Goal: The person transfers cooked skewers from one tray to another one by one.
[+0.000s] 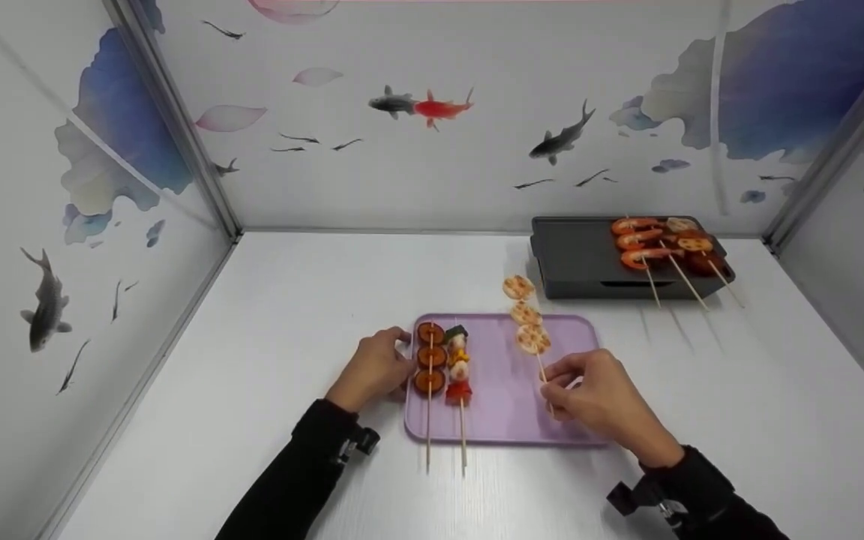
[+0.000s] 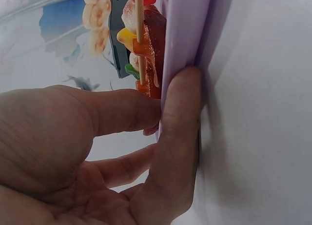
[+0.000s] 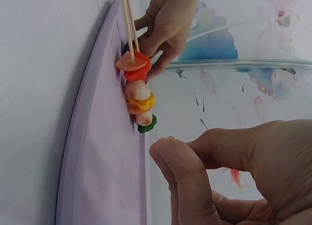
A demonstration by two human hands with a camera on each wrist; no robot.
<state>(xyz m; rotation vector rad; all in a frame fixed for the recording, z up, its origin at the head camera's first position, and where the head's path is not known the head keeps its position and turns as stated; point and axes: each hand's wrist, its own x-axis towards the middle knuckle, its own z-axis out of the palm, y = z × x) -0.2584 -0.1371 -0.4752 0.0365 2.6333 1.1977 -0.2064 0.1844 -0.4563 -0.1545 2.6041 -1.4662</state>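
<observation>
- Nearest, the bare stick ends of two skewers, one of brown rounds (image 1: 430, 356) and one of mixed pieces (image 1: 459, 371), overhang the near edge of the purple tray (image 1: 503, 427).
- The right hand (image 1: 589, 394) pinches the lower stick of the lotus-slice skewer (image 1: 526, 313) between thumb and fingers, at the tray's right part.
- That skewer points away from the right hand, the nearer one, its long axis leaning a little left; the lying pair run almost straight away, side by side, along the tray's left part. Bare tray lies between them and the held stick.
- From the head, its height is hard to judge; the left wrist view shows the slices raised clear of the tray rim. The right wrist view leaves them out but shows the pinching fingertips apart from the tray.
- The left hand (image 1: 376, 367) pinches the tray's left rim; only its own wrist view shows a finger along the rim's outer side.
- Farther right on the counter (image 1: 312, 300), a black grill (image 1: 574, 259) bears shrimp (image 1: 646, 259) and other skewers.
</observation>
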